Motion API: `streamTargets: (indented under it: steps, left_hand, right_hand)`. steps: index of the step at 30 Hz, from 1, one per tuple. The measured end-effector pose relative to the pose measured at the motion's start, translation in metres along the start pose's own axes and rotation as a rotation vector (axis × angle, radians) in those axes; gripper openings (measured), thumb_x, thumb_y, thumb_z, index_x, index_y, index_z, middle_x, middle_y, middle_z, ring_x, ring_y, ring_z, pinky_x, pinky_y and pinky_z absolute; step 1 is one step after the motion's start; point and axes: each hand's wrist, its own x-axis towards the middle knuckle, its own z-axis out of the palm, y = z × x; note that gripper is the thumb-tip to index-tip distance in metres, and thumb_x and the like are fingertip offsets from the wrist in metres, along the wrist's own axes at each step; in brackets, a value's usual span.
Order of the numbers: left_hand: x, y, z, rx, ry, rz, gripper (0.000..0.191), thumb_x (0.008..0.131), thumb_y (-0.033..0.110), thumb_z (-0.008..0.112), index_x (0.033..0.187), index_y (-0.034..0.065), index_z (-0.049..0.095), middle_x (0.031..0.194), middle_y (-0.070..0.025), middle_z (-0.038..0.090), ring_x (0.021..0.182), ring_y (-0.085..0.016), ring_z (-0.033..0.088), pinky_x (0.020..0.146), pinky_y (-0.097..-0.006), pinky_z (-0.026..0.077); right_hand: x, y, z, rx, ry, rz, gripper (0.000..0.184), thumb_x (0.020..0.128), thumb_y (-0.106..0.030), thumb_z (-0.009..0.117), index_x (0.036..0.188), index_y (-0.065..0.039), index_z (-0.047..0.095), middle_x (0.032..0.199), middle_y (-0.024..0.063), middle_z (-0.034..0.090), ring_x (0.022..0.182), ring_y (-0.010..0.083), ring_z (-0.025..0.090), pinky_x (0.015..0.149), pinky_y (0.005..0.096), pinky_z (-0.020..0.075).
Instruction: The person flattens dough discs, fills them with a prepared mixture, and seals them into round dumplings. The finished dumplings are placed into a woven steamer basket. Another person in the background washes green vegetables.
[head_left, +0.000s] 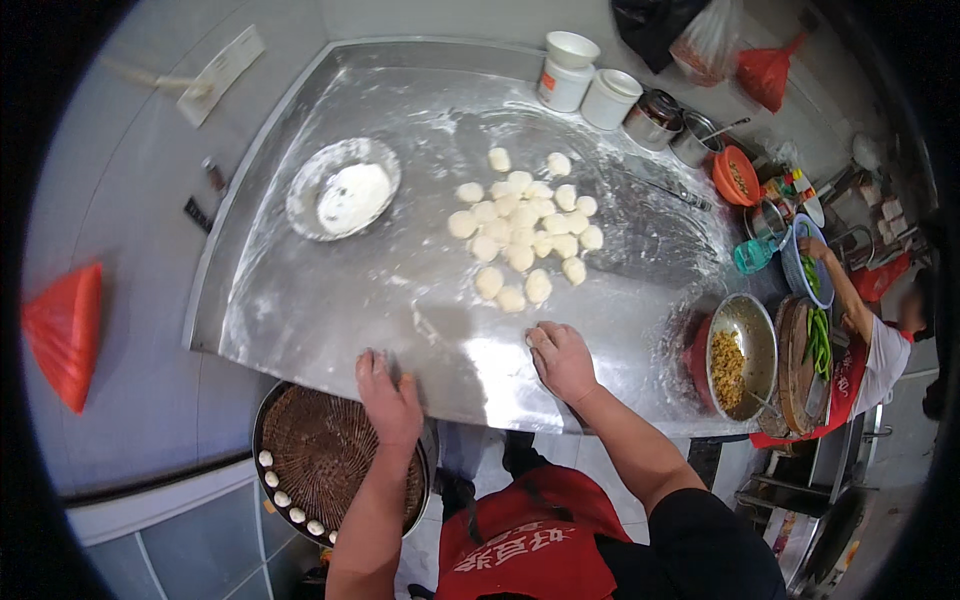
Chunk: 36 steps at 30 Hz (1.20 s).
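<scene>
Many pale dough pieces (523, 217) lie clustered on a floured stainless steel work table (360, 300). My right hand (559, 360) is over the table just below the cluster, its fingers curled; a small bit of something pale shows at the fingertips, too little to identify. My left hand (390, 397) is over the table's front edge, fingers apart, with nothing visible in it. A metal bowl of white flour (356, 196) rests at the upper left. Below my left forearm, a round pan with a brown ridged surface (315, 442) holds several small dough balls (282, 499) along its rim.
At the right are a metal bowl of yellowish filling (727, 367), a round wooden board with green peppers (795, 360) and a co-worker's hand (814, 247) in a blue basket (796, 277). White containers (566, 82) and metal pots (694, 142) line the back edge.
</scene>
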Motion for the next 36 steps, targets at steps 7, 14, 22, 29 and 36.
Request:
streamTargets:
  steps: [7, 14, 22, 29, 36]
  left_hand:
    - [0.016, 0.034, 0.039, 0.257, -0.055, -0.05, 0.064, 0.089, 0.021, 0.066, 0.144, -0.0087, 0.049, 0.154, -0.0308, 0.046, 0.145, -0.049, 0.039, 0.119, -0.059, 0.03]
    - [0.019, 0.036, 0.043, 0.316, -0.103, -0.038, 0.063, 0.092, 0.024, 0.06, 0.146, -0.007, 0.047, 0.157, -0.0305, 0.042, 0.146, -0.051, 0.036, 0.121, -0.06, 0.028]
    - [0.017, 0.031, 0.045, 0.361, -0.112, -0.003, 0.063, 0.099, 0.028, 0.053, 0.151, -0.0056, 0.043, 0.158, -0.0304, 0.041, 0.146, -0.052, 0.037, 0.12, -0.0604, 0.028]
    - [0.018, 0.026, 0.046, 0.396, -0.135, 0.008, 0.064, 0.102, 0.033, 0.048, 0.154, -0.0044, 0.042, 0.16, -0.0291, 0.04, 0.147, -0.05, 0.037, 0.12, -0.0613, 0.028]
    - [0.014, 0.024, 0.046, 0.397, -0.144, 0.027, 0.062, 0.107, 0.035, 0.043, 0.157, -0.0028, 0.038, 0.164, -0.0279, 0.035, 0.15, -0.05, 0.033, 0.121, -0.0602, 0.026]
  right_hand:
    - [0.029, 0.094, -0.028, -0.118, 0.02, 0.212, 0.04, 0.089, -0.029, 0.075, 0.12, -0.007, 0.066, 0.112, 0.0206, 0.064, 0.095, 0.0403, 0.064, 0.082, 0.0512, 0.0537]
    - [0.124, 0.22, -0.033, -0.242, 0.17, 0.595, 0.028, 0.093, -0.031, 0.071, 0.104, -0.006, 0.071, 0.11, 0.0204, 0.064, 0.098, 0.0415, 0.068, 0.082, 0.0506, 0.0567]
    - [0.164, 0.273, -0.02, -0.242, 0.456, 0.575, 0.023, 0.096, -0.027, 0.066, 0.105, -0.007, 0.073, 0.111, 0.0178, 0.065, 0.098, 0.0402, 0.066, 0.086, 0.0524, 0.0547]
    - [0.148, 0.33, -0.045, -0.287, 0.285, 0.721, 0.03, 0.097, -0.031, 0.065, 0.113, -0.008, 0.075, 0.115, 0.0204, 0.068, 0.107, 0.0401, 0.065, 0.097, 0.0533, 0.0503]
    - [0.082, 0.428, -0.108, -0.535, 0.512, 1.107, 0.038, 0.101, -0.033, 0.061, 0.124, -0.005, 0.074, 0.126, 0.023, 0.068, 0.114, 0.0417, 0.065, 0.1, 0.0512, 0.0511]
